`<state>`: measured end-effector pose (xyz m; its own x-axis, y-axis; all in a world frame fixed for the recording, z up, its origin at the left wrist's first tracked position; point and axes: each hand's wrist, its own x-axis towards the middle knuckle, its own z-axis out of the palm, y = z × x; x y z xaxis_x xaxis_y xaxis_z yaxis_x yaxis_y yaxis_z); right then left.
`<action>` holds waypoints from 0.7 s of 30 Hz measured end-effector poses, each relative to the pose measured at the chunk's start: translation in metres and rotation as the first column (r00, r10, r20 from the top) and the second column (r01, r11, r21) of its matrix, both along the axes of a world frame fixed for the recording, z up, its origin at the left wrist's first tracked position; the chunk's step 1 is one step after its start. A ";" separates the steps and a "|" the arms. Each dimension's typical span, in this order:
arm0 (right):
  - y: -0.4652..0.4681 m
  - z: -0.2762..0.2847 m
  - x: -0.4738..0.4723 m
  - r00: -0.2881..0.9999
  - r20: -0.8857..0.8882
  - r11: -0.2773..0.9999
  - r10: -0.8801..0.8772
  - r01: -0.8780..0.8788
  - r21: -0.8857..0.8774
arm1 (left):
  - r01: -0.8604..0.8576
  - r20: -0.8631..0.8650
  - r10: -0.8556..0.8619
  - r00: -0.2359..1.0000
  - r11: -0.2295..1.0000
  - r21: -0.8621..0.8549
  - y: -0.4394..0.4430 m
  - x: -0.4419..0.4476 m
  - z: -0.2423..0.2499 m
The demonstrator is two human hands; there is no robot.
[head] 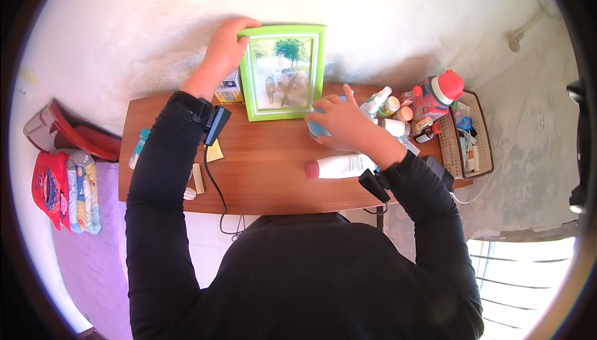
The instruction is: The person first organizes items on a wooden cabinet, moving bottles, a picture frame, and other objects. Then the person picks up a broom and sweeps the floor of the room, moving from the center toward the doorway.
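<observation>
A green picture frame with a photo of a person on a horse-like animal stands upright at the back of the wooden desk. My left hand grips its upper left corner, thumb on the front. Behind its left edge a small printed box partly shows. My right hand is over a round blue object, mostly hidden beneath the palm; whether the fingers hold it cannot be told. Nearer me lies a white tube with a pink cap.
Bottles and jars, among them a white jar, crowd the right side near a pink water bottle. A woven basket holds small items. At left lie a teal-capped bottle and a yellow paper. The wall rises behind.
</observation>
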<state>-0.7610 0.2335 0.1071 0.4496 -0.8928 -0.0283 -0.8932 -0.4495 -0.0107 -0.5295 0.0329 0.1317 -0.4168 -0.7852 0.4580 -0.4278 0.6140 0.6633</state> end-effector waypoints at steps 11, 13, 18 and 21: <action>0.009 -0.001 -0.002 0.987 0.157 0.999 -0.034 0.036 -0.007 | -0.024 -0.004 0.024 1.000 1.000 0.004 0.014 -0.001 0.005; 0.008 -0.003 -0.002 0.985 0.169 0.999 -0.039 0.043 -0.023 | -0.001 -0.034 0.001 0.999 1.000 0.012 0.016 0.000 0.007; 0.006 -0.007 -0.003 0.985 0.165 0.999 -0.049 0.046 0.017 | 0.049 -0.051 -0.052 0.997 0.996 -0.074 0.014 0.001 0.012; 0.006 -0.008 -0.002 0.984 0.174 0.999 -0.035 0.031 0.029 | 0.061 -0.054 -0.066 0.996 0.994 -0.088 0.012 -0.002 0.013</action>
